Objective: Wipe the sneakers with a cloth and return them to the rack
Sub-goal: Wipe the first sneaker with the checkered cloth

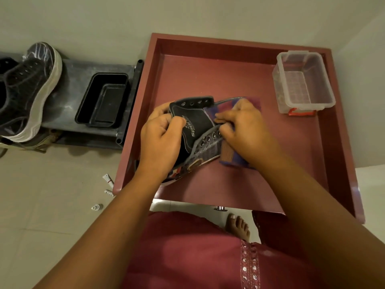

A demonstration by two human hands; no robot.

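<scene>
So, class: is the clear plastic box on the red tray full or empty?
Empty. Through the clear plastic box only its own ribbed bottom shows, with nothing lying inside; it has no lid on and stands upright in the red tray.

Domestic interior, most likely an entryway or room corner of a home. Evidence: pale tiled floor [41, 205] meeting a plain off-white wall [83, 17]; a low dark grey shoe rack [73, 80] set against that wall, carrying a black mesh sneaker with a thick white sole [31, 84] and an empty black plastic rectangular tub [103, 101]; a maroon wooden tray-topped table [229, 69] holding a clear plastic storage box with a red latch [302, 82]; the person's bare foot [238, 226] on the tiles.
</scene>
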